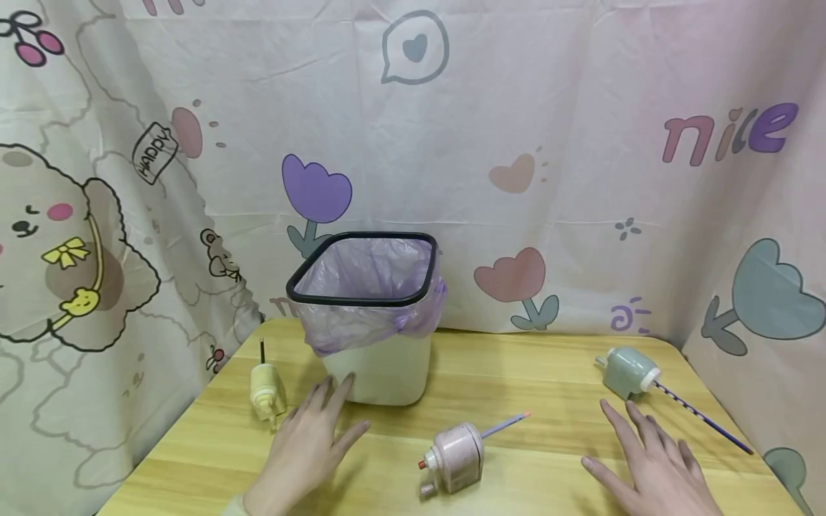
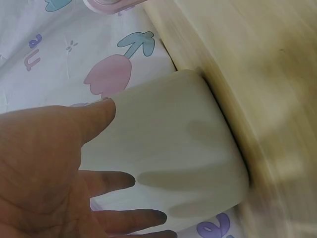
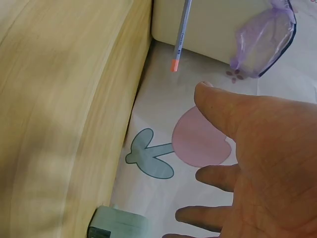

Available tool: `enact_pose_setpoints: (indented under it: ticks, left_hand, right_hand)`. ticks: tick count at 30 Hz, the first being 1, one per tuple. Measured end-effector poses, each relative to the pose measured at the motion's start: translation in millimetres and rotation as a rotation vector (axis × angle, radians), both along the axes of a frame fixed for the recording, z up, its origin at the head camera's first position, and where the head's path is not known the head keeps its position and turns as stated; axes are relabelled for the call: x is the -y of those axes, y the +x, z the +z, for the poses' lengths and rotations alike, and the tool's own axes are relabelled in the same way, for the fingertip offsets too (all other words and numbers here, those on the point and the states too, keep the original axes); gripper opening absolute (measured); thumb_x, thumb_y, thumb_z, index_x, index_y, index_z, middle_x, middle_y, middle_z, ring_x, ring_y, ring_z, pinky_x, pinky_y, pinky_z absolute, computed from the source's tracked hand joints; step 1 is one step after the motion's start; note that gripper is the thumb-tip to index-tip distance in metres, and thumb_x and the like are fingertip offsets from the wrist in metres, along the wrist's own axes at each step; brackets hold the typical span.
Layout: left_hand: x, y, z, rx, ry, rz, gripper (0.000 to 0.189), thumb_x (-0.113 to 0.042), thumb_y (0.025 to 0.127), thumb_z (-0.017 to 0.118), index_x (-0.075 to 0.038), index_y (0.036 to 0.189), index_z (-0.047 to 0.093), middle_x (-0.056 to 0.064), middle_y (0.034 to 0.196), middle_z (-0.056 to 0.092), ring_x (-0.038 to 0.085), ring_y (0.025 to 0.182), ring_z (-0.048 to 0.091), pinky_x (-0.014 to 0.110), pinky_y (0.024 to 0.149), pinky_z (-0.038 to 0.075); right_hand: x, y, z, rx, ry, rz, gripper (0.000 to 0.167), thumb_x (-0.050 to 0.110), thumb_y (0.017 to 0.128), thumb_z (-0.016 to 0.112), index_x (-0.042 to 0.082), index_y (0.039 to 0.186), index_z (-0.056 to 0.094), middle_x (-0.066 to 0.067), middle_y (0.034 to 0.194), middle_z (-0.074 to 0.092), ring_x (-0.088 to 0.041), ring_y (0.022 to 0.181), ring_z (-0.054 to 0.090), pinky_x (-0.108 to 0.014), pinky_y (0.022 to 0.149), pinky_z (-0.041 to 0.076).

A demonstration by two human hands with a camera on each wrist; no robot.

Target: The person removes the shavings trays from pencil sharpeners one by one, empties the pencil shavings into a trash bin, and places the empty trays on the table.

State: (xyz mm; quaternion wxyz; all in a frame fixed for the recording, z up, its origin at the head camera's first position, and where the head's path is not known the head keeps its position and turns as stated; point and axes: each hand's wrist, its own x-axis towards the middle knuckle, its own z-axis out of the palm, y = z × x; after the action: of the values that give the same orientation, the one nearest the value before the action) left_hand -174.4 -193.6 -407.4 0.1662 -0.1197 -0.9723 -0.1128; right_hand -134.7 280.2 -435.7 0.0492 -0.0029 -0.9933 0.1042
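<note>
My left hand (image 1: pixel 308 441) is held with fingers spread in front of the white bin (image 1: pixel 387 369), holding nothing; whether its fingertips touch the bin I cannot tell. A purple bag lines the bin (image 2: pixel 163 148) and hangs over its black rim. Between the hands stands a pink pencil sharpener (image 1: pixel 457 455) with a crank and a lilac pencil (image 1: pixel 506 424) in it. My right hand (image 1: pixel 652 466), fingers apart and holding nothing, is nearest the grey-green sharpener (image 1: pixel 626 373), which has a blue spiral-patterned pencil (image 1: pixel 703 416) in it. Left of my left hand is a yellow sharpener (image 1: pixel 266 390) with a dark pencil (image 1: pixel 262 351).
Everything stands on a wood-grain table (image 1: pixel 529 373). A patterned cloth (image 1: pixel 452 143) hangs behind the table and down both sides. The bin is near the back edge, left of the middle, and rises well above the sharpeners.
</note>
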Motion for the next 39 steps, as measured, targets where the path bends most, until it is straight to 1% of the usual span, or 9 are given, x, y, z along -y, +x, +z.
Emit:
enact_pose_setpoints:
  ticks: [3,7,12,18,22,27,31,35,39]
  left_hand:
    - [-1.4,-1.3,2.7,-0.019,0.001,-0.014,0.076,-0.055,0.097,0.074,-0.019,0.16,0.052,0.031,0.153,0.056,0.052,0.129,0.064,0.066,0.09,0.061]
    - [-3.1,-1.5,6.2,-0.017,0.004,-0.02,0.075,-0.054,0.097,0.075,-0.017,0.159,0.052,0.032,0.15,0.058,0.052,0.124,0.067,0.065,0.091,0.062]
    - [-6.6,-3.6,11.6,-0.016,0.014,-0.026,0.074,-0.053,0.097,0.076,-0.017,0.158,0.053,0.03,0.147,0.061,0.05,0.118,0.07,0.063,0.088,0.063]
    - [-13.7,-6.8,15.9,-0.007,0.034,-0.052,0.074,-0.053,0.098,0.075,-0.017,0.159,0.052,0.026,0.147,0.063,0.047,0.123,0.069,0.061,0.092,0.063]
    - [-17.8,-8.7,18.5,-0.01,0.038,-0.067,0.072,-0.051,0.098,0.075,-0.017,0.157,0.054,0.021,0.146,0.065,0.042,0.122,0.071,0.058,0.087,0.064]
    - [-24.3,-8.8,23.6,-0.008,0.037,-0.068,0.069,-0.052,0.098,0.075,-0.015,0.154,0.057,0.017,0.142,0.068,0.038,0.115,0.074,0.055,0.084,0.065]
    - [-29.7,-8.1,25.2,-0.009,0.035,-0.076,0.068,-0.051,0.097,0.076,-0.015,0.152,0.059,0.014,0.138,0.07,0.035,0.108,0.075,0.052,0.081,0.065]
    - [-34.1,-9.6,24.8,-0.026,0.027,-0.09,0.068,-0.051,0.097,0.076,-0.015,0.152,0.059,0.011,0.13,0.071,0.031,0.099,0.075,0.048,0.076,0.065]
    - [-37.8,-10.9,23.6,-0.008,0.038,-0.096,0.067,-0.052,0.097,0.077,-0.016,0.151,0.059,0.009,0.123,0.072,0.028,0.091,0.074,0.045,0.069,0.063]
  right_hand:
    - [0.4,0.6,3.6,-0.023,-0.003,0.016,0.096,0.073,0.098,0.06,0.008,0.164,0.034,-0.041,0.158,0.037,-0.074,0.128,0.046,-0.094,0.099,0.032]
    - [1.2,1.7,8.0,-0.041,-0.007,0.029,0.095,0.072,0.098,0.062,0.009,0.164,0.035,-0.042,0.157,0.039,-0.074,0.125,0.049,-0.092,0.098,0.035]
    - [5.5,2.5,14.8,-0.046,-0.019,0.037,0.096,0.073,0.097,0.061,0.01,0.165,0.036,-0.042,0.156,0.043,-0.072,0.122,0.053,-0.089,0.098,0.038]
    - [12.1,4.3,21.3,-0.067,-0.038,0.047,0.094,0.072,0.097,0.063,0.012,0.166,0.037,-0.039,0.155,0.046,-0.066,0.122,0.056,-0.088,0.097,0.039]
    - [16.7,5.4,23.5,-0.083,-0.052,0.06,0.095,0.073,0.097,0.062,0.014,0.166,0.036,-0.036,0.156,0.047,-0.065,0.125,0.056,-0.089,0.096,0.039]
    - [23.8,6.1,28.2,-0.09,-0.073,0.082,0.093,0.073,0.098,0.062,0.018,0.168,0.034,-0.032,0.158,0.048,-0.063,0.129,0.055,-0.09,0.094,0.039]
    - [28.6,6.5,30.8,-0.092,-0.077,0.095,0.093,0.072,0.097,0.063,0.019,0.168,0.035,-0.029,0.159,0.049,-0.062,0.131,0.056,-0.09,0.092,0.039]
    - [32.8,6.4,32.6,-0.121,-0.074,0.107,0.09,0.071,0.096,0.065,0.018,0.165,0.04,-0.027,0.156,0.054,-0.06,0.129,0.058,-0.088,0.091,0.042]
    - [35.9,6.4,32.3,-0.161,-0.076,0.126,0.085,0.069,0.096,0.069,0.017,0.16,0.048,-0.024,0.15,0.06,-0.058,0.125,0.062,-0.085,0.091,0.045]
